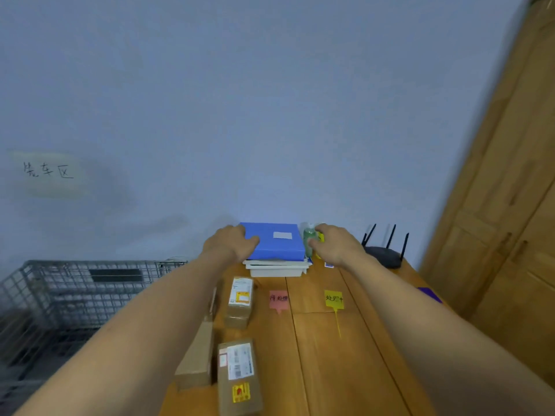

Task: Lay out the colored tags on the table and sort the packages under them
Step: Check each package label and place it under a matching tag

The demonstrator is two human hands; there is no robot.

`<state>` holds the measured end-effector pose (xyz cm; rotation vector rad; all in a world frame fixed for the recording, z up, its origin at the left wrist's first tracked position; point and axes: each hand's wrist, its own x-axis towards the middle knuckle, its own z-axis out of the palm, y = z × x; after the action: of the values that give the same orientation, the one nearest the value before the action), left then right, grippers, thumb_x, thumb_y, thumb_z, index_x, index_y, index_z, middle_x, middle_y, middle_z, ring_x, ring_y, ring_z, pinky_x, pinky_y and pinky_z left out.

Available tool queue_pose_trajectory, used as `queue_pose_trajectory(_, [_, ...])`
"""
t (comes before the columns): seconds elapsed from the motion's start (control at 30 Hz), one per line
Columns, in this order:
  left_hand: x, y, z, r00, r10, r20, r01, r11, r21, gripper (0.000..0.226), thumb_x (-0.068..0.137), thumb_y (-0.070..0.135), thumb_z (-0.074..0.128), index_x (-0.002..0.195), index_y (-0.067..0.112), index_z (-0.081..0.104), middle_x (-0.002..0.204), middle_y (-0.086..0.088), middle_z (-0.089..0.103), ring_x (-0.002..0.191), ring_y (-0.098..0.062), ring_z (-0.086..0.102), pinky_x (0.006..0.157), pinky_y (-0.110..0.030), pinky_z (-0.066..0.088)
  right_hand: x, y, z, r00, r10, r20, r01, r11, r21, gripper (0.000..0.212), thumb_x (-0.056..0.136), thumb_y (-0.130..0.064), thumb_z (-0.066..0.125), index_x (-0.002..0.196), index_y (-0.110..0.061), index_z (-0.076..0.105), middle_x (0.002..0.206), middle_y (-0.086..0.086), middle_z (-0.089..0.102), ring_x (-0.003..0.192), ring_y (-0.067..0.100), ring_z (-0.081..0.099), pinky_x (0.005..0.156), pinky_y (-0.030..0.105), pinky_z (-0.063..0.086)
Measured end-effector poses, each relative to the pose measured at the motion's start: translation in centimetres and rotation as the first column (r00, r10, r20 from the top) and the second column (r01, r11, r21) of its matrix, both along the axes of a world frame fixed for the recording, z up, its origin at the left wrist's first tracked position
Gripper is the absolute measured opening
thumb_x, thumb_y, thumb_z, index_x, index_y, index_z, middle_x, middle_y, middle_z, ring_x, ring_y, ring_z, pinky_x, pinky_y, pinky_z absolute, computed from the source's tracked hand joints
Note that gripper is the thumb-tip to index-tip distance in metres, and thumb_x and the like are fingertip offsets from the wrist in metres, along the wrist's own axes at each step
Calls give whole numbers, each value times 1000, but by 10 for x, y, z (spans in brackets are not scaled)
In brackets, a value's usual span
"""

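Head view: left hand point(231, 240) clamped on blue box point(277, 244); right hand point(338, 244), grip unclear.

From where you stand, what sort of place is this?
Probably a makeshift parcel-sorting corner: brown cardboard packages with shipping labels lie on a wooden table by a pink handwritten tag and a yellow handwritten tag, and a grey wire cage stands alongside.

Bare left hand point(231, 243) and bare right hand point(336, 244) on 2 bare forearms point(135, 325).

The wooden table point(330, 370) bears cardboard packages point(239, 301), pink tag point(279, 299), yellow tag point(333, 299), white tray point(276, 270), router point(384, 255).
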<state>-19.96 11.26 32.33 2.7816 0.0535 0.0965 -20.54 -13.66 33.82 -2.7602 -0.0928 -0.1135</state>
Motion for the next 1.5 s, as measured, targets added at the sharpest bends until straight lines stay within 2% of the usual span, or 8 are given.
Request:
queue_pose_trajectory(0.27, [39, 93, -31, 996, -59, -74, 55, 997, -63, 38, 98, 44, 46, 121, 16, 59, 124, -7, 61, 98, -22, 53, 83, -37, 49, 38, 119, -10, 999, 33, -2, -33, 999, 37, 58, 98, -44, 49, 149, -16, 42, 151, 5, 49, 136, 27, 48, 107, 40, 43])
queue_pose_trajectory(0.67, [120, 104, -116, 975, -107, -195, 83, 989, -125, 37, 100, 35, 45, 126, 14, 61, 132, -12, 61, 115, -28, 57, 91, -37, 49, 133, 150, -95, 987, 44, -157, -41, 999, 21, 56, 100, -41, 48, 150, -15, 41, 152, 6, 46, 137, 27, 44, 107, 42, 41])
queue_pose_trajectory(0.87, [152, 71, -192, 947, -93, -306, 3, 959, -282, 41, 102, 29, 51, 139, 12, 52, 134, -10, 61, 115, -24, 59, 81, -28, 46, 173, 152, -173, 965, 19, -263, 9, 994, 106, 43, 98, -37, 51, 133, -13, 55, 134, 7, 59, 118, 24, 57, 86, 31, 45])
queue_pose_trajectory(1.0, [174, 65, -245, 938, -76, -339, -33, 952, -304, 35, 100, 23, 51, 133, 12, 55, 129, -11, 64, 103, -24, 61, 78, -31, 47, 191, 155, -235, 931, 44, -362, 7, 990, 138, 13, 99, -27, 51, 94, -16, 58, 86, -4, 60, 71, 7, 55, 63, 25, 51])
queue_pose_trajectory(1.07, [181, 64, -269, 937, -50, -344, -48, 961, -271, 32, 98, 19, 52, 129, 12, 57, 124, -12, 66, 97, -25, 60, 76, -32, 46, 194, 159, -262, 911, 69, -408, -19, 992, 125, 13, 99, -24, 49, 89, -18, 56, 79, -5, 58, 68, 8, 53, 60, 26, 48])
queue_pose_trajectory(1.23, [191, 60, -310, 915, 47, -401, -105, 987, -122, 23, 98, 20, 52, 117, 8, 59, 111, -12, 66, 90, -27, 60, 71, -33, 46, 196, 161, -320, 893, 89, -441, 1, 980, 199, 7, 97, -21, 49, 97, -22, 56, 92, -1, 60, 70, 10, 53, 60, 25, 42])
queue_pose_trajectory(1.37, [196, 54, -334, 895, 83, -439, -174, 970, -172, 29, 102, 24, 46, 118, 5, 61, 116, -13, 68, 101, -30, 66, 79, -34, 53, 196, 163, -350, 875, 83, -477, 102, 932, 348, 31, 101, -28, 48, 126, -19, 63, 100, -3, 61, 73, 6, 53, 59, 23, 38])
queue_pose_trajectory(1.5, [190, 53, -339, 905, 114, -411, -237, 936, -261, 29, 102, 29, 46, 117, 9, 61, 104, -7, 67, 88, -23, 65, 62, -27, 48, 191, 162, -352, 870, 83, -485, 158, 886, 435, 33, 101, -27, 50, 129, -20, 64, 113, -2, 69, 81, 9, 60, 64, 24, 46])
